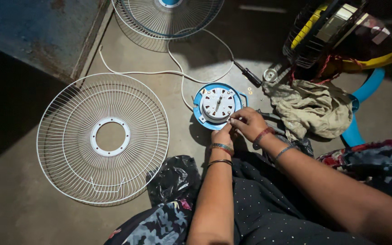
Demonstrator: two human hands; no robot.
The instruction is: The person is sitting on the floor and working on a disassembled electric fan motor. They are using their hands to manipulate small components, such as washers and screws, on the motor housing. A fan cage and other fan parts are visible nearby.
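Both hands are met at the lower rim of the round fan motor unit with a blue plastic back plate and a white ribbed housing [218, 105], which lies flat on the grey concrete floor [19, 213]. From the hands, the motor unit is found at about 11 o'clock, touching the fingertips. The left hand [223, 134] is placed under the rim, at 6 o'clock of the unit, with its fingers closed together against the edge. The right hand [249, 122] is placed at about 4 o'clock of the unit; its fingers are pinched on something small at the rim, but what is pinched cannot be told. The two hands are touching each other, and both are equally near to the unit.

The short metal shaft [218, 100] at the centre of the housing is pointed up toward the camera, so the long axis of the unit is standing upright from the floor. A white power cord [178, 71] is led away from the unit toward 11 o'clock.

A black-handled screwdriver [248, 74] is seen at 1 o'clock of the unit, near it but not touching, with its long axis from 10 to 4 o'clock. A round white wire fan guard [69, 136] is laid well apart at 9 o'clock. A crumpled beige cloth [311, 109] is lying at 3 o'clock.
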